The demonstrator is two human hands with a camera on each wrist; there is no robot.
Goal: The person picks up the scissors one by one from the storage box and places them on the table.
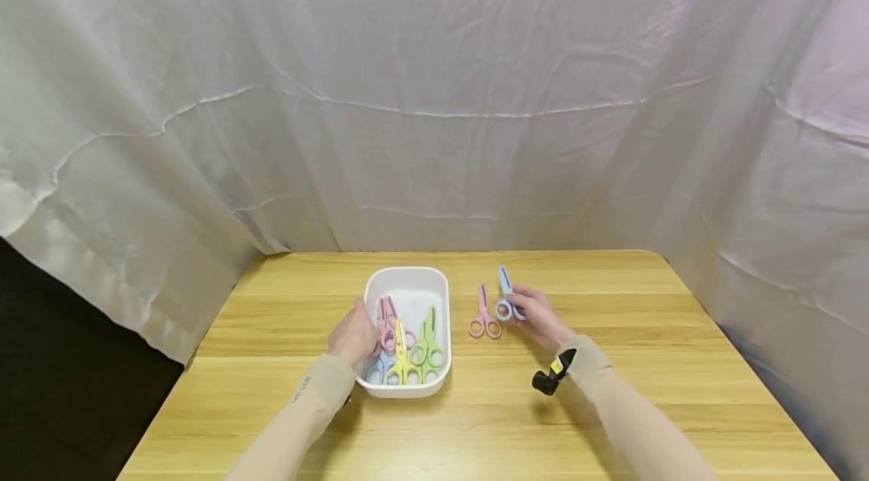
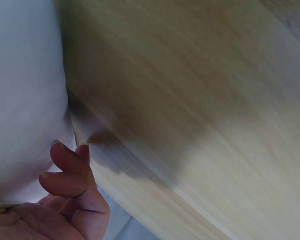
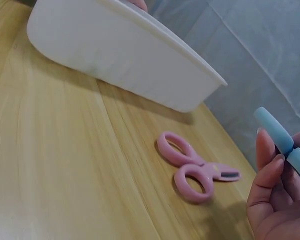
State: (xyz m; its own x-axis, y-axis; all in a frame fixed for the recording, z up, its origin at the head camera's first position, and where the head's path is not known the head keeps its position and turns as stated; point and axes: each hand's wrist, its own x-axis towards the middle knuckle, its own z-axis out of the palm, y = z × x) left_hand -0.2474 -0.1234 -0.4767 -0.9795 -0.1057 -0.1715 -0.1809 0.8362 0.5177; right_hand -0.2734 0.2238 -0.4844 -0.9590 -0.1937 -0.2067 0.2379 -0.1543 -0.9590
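Right wrist view crops blue scissors [image 3: 274,129], perhaps partly behind right hand [image 3: 281,207].

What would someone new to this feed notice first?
Probably the white bin on the wooden table, with pink, yellow, green and blue scissors inside and the left hand gripping its left side. Next, the right hand holding blue scissors to the bin's right. Between them, a pair of pink scissors lies on the table.
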